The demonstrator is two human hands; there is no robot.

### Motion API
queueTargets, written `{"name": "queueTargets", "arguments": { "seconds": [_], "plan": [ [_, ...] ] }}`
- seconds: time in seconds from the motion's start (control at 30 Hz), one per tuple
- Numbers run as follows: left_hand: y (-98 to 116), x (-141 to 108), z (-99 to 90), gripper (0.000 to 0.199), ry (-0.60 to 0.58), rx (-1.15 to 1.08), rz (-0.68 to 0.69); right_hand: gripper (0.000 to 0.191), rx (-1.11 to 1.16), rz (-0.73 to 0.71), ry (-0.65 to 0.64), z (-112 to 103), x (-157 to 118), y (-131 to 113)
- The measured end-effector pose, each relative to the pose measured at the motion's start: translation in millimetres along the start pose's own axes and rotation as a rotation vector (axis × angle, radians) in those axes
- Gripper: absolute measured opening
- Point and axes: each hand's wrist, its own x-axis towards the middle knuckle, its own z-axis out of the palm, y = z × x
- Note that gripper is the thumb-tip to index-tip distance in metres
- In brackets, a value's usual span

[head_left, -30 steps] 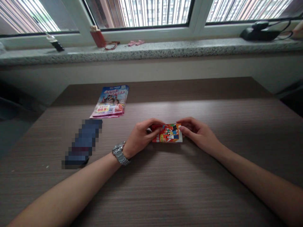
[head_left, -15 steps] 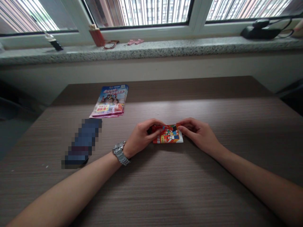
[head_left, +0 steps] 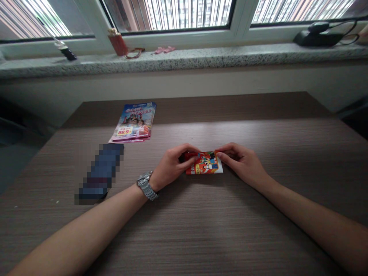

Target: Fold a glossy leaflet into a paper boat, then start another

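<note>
Between my two hands is a small folded leaflet (head_left: 207,165), red with cartoon figures and a white lower right corner. My left hand (head_left: 176,164), a metal watch (head_left: 147,186) on its wrist, pinches the leaflet's left end between thumb and fingers. At the upper right corner, my right hand (head_left: 241,163) grips it with thumb and index finger. Both hands are low over the brown wooden table (head_left: 184,234). My fingers hide the leaflet's left end and part of its top edge.
A stack of printed flyers (head_left: 135,120) lies at the table's back left. Nearer me is a pixelated dark blue object (head_left: 99,174). On the stone windowsill (head_left: 201,59) stand a reddish-brown lighter-like case (head_left: 118,43), a small dark bottle (head_left: 66,51) and a black device (head_left: 319,37).
Almost nothing differs. Both hands keep their hold on the leaflet, and the view has shifted very slightly.
</note>
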Motion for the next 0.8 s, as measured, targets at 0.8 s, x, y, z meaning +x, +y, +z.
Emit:
{"name": "queueTargets", "arguments": {
  "seconds": [0.8],
  "plan": [
    [3.3, 0.8, -1.3, 0.015, 0.008, -0.004, -0.006, 0.024, 0.016, 0.041, -0.017, -0.9, -0.7, -1.9]
  ]
}}
